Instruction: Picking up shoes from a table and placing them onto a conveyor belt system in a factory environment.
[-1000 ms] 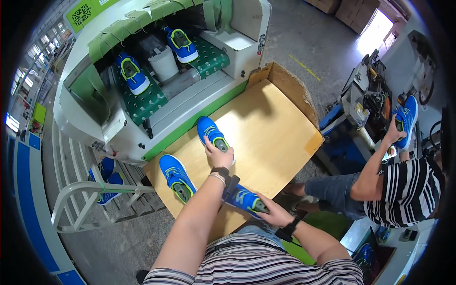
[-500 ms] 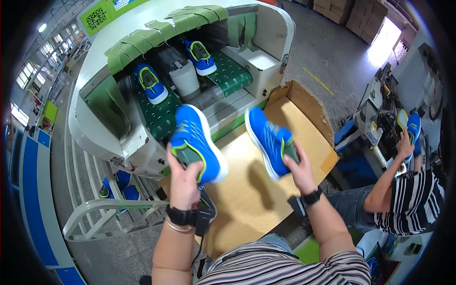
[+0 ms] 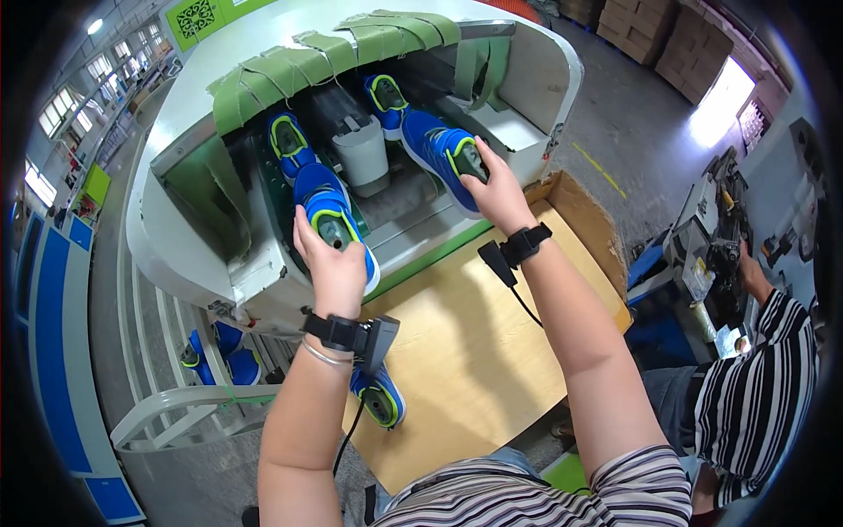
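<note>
My left hand (image 3: 332, 263) grips the heel of a blue sneaker (image 3: 320, 189) with a lime-edged collar, its toe pointing into the machine opening. Farther right, my right hand (image 3: 499, 189) is closed around the heel end of a matching sneaker (image 3: 428, 136), also toe inward. Just beyond the left one sits another blue sneaker (image 3: 303, 160), and a further sneaker (image 3: 386, 95) lies beyond the right one. Both held shoes are over the mouth of the white machine (image 3: 180, 180); whether they rest on its belts is hidden. A pale, bucket-shaped part (image 3: 362, 162) stands between the two rows.
Green strips (image 3: 338, 54) hang over the opening. A tan board (image 3: 457, 351) lies before me, with a sneaker (image 3: 382, 404) by my left forearm and a cardboard box wall (image 3: 580, 215) at right. Left is a metal rack (image 3: 167, 411) holding shoes; a co-worker in stripes (image 3: 755, 386) stands right.
Both hands have moved forward with their sneakers, from above the board to the machine's opening. The co-worker's sneaker is out of sight now, and that arm has shifted.
</note>
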A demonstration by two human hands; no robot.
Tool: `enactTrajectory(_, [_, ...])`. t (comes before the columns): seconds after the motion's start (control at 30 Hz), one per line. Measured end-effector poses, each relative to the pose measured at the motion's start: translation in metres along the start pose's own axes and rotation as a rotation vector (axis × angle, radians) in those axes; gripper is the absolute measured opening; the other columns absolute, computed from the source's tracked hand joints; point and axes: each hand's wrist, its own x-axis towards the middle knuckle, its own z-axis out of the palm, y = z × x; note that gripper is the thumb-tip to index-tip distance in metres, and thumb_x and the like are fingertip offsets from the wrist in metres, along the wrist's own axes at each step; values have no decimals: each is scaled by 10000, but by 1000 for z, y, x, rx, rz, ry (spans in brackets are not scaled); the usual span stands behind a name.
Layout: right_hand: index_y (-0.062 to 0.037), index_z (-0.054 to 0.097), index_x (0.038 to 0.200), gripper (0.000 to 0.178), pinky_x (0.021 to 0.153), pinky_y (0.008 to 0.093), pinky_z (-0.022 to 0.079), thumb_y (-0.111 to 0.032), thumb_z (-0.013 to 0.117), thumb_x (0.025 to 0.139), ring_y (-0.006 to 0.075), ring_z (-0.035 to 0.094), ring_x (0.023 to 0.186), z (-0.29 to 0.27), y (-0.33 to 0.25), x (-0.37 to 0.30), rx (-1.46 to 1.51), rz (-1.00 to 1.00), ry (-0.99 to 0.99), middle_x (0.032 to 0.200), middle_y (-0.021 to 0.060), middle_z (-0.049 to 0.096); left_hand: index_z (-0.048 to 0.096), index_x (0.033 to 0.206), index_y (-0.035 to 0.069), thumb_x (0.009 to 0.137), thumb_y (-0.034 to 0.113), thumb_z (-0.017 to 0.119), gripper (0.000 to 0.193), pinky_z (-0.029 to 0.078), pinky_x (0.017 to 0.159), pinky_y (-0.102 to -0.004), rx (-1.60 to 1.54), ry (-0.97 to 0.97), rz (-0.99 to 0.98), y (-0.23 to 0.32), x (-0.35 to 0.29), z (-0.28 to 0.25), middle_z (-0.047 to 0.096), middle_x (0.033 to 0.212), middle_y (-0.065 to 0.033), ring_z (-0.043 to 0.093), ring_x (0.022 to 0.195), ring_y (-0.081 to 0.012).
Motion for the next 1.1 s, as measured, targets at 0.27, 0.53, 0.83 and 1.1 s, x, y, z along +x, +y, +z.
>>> enactTrajectory(0.27, [-2,473,1097,427,919,420,435,-133,717,771,399,537,1047,21,0,9,69,44,209,1103,228,559,134,1460,-65,749,43,606,861,279,1104,-344,-30,-40,-205,15,39,6,209,1476,-240,309,1344,-364])
enactTrajectory(0.53, [-26,472,1233,452,1013,454,343,-66,617,807,371,436,1187,41,-44,-41,98,-255,471,1227,186,483,97,1462,-67,753,90,640,906,279,1112,-369,32,-84,-243,4,58,2,182,1488,-259,281,1361,-393])
enactTrajectory(0.83, [-41,554,1184,338,944,424,434,-79,581,849,354,525,1106,59,-64,-290,389,-93,-393,1200,177,544,227,1479,37,900,181,630,721,250,1113,-425,-112,-51,132,-1,-4,-28,128,1543,-181,275,1391,-339])
enactTrajectory(1.1, [-25,618,1037,213,834,435,475,-108,541,856,351,575,977,4,-20,-346,218,38,-778,1014,167,626,319,1435,5,897,109,588,610,186,1140,-434,262,-312,-78,-91,-171,-106,144,1527,-237,188,1413,-378])
